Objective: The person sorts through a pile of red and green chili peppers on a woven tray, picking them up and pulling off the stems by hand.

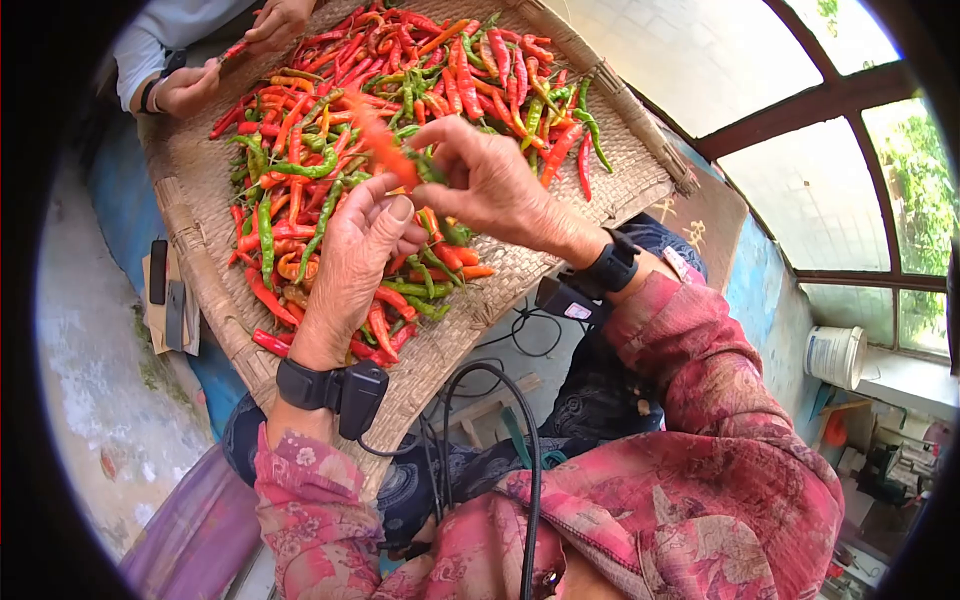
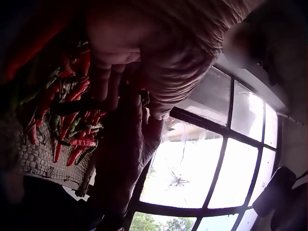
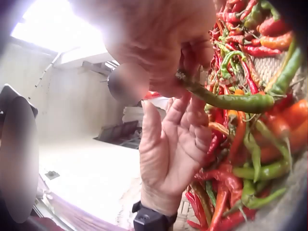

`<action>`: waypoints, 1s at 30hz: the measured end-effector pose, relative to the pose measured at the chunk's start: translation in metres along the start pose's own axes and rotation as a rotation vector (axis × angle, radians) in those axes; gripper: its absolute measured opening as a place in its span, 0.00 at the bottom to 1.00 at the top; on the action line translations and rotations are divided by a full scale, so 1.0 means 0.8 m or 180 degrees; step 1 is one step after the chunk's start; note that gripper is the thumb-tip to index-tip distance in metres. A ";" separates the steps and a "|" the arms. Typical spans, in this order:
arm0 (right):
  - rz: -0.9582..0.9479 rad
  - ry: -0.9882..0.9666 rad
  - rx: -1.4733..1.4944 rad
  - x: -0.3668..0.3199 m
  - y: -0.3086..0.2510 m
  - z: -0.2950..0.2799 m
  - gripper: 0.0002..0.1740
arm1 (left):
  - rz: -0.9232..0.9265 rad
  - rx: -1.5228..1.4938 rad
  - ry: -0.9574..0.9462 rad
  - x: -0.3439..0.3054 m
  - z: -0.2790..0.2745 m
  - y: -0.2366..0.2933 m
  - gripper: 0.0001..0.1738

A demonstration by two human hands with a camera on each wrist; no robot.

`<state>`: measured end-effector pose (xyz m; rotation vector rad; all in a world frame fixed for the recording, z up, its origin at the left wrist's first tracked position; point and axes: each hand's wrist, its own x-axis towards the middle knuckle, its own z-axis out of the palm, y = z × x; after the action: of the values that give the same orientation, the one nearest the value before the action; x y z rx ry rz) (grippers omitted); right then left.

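My right hand (image 1: 495,185) pinches chili peppers with thumb and bent fingers over the pile. A blurred red chili pepper (image 1: 378,138) points up and away from its fingertips. In the right wrist view, a green chili pepper (image 3: 231,102) sticks out from the same fingers. Just below is my left hand (image 1: 365,245), its fingertips close to the red chili. The right wrist view shows this left hand (image 3: 175,149) palm up, thumb apart and fingers loosely bent, with nothing in the palm. Under both hands lies a heap of red, orange and green chilies (image 1: 300,215).
The heap lies on a woven mat tray (image 1: 640,160) with a raised rim. Another person's hands (image 1: 190,88) hold a red chili at the far left. Two phones (image 1: 158,270) lie beside the tray. Black cables (image 1: 530,450) hang over my lap. A white bucket (image 1: 836,357) stands by the windows.
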<state>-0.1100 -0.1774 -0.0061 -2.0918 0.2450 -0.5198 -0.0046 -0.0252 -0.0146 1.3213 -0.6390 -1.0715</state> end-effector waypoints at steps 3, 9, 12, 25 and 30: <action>-0.0177 -0.0203 0.0070 -0.007 -0.002 0.009 0.21 | 0.0056 0.0023 0.0064 -0.003 0.006 -0.002 0.25; -0.0630 -0.0362 0.0300 -0.001 -0.008 0.006 0.20 | -0.0125 -0.0599 0.0487 -0.002 0.004 0.000 0.20; 0.0180 -0.0508 0.1418 0.004 0.001 0.000 0.14 | -0.0090 -0.0932 0.0438 -0.002 -0.003 0.000 0.16; -0.0437 -0.0977 0.0038 0.000 0.010 0.001 0.15 | -0.0096 -0.1183 0.0014 -0.007 -0.006 0.010 0.14; -0.0336 -0.0766 -0.0040 0.004 0.006 -0.009 0.14 | -0.0137 -0.1469 0.0074 -0.006 -0.007 0.007 0.14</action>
<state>-0.1103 -0.1860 -0.0058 -2.1643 -0.0014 -0.3243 -0.0001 -0.0188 -0.0092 0.9467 -0.3185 -1.1537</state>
